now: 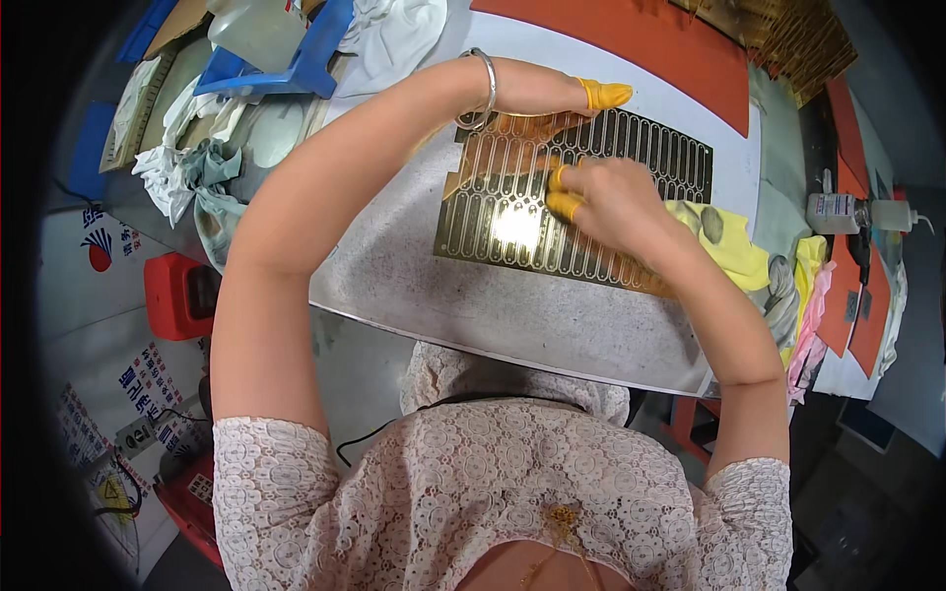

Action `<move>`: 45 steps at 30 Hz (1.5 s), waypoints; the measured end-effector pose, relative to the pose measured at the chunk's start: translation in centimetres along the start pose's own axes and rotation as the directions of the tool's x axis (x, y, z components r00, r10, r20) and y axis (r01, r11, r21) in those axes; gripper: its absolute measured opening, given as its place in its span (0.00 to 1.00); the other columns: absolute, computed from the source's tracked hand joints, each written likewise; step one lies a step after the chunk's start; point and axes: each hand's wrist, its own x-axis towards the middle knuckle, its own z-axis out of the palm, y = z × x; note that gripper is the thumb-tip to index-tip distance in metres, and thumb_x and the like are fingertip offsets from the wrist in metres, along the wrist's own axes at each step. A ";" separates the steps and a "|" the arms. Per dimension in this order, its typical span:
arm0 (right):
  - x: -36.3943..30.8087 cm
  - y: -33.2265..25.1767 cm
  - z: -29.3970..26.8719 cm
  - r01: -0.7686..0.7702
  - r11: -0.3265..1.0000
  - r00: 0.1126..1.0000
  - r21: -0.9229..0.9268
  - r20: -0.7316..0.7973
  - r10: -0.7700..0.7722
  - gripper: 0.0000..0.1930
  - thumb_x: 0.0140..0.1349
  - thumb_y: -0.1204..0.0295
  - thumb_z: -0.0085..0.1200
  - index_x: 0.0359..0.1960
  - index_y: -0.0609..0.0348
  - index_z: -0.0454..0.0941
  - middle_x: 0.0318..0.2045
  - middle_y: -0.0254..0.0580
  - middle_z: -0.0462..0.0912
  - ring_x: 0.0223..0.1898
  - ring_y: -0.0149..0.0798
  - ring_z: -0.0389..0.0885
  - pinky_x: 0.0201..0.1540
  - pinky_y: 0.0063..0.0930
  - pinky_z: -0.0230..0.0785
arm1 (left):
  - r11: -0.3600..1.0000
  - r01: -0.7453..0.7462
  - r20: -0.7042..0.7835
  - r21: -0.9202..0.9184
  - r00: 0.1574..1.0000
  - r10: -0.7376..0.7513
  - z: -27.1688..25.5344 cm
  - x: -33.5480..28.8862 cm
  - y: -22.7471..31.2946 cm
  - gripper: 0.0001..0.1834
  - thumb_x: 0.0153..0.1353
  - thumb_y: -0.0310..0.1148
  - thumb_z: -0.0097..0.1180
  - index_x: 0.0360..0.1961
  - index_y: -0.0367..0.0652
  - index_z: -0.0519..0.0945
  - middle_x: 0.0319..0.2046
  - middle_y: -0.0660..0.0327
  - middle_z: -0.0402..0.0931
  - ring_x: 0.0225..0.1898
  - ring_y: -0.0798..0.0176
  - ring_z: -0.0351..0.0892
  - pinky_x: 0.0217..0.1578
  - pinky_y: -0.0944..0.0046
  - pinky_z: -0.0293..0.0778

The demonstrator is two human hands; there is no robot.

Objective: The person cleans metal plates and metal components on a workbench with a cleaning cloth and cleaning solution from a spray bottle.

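Note:
A thin metal sheet (488, 202) with rows of long rounded slots lies on the white-topped table in front of me, bright with glare near its left part. My left hand (547, 91) reaches over its far edge, fingers stretched to the right, with a yellow finger cot (608, 95) at the tip. Over the middle of the sheet, my right hand (619, 200) bends its fingers down onto the surface. Yellow finger cots (564, 204) cover its fingertips, which are drawn together. Whether anything small is pinched there is hidden.
A yellow cloth (724, 241) lies at the sheet's right edge. Orange-red sheeting (631, 44) covers the far side. A blue tray (281, 74) with a translucent container stands far left, near crumpled rags (212, 177). Bottles (833, 213) stand at right. Golden slotted pieces (798, 39) sit far right.

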 end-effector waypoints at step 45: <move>-17.3 -1.9 -1.9 -0.258 -0.112 0.965 0.960 0.262 0.029 0.07 0.49 0.78 0.56 0.30 0.66 0.75 0.27 0.39 0.78 0.29 0.29 0.75 0.32 0.21 0.67 | 0.996 0.056 -0.126 0.075 0.991 -0.047 -0.8 2.9 2.7 0.32 0.57 0.59 0.34 0.33 0.39 0.76 0.32 0.54 0.74 0.33 0.62 0.72 0.39 0.65 0.65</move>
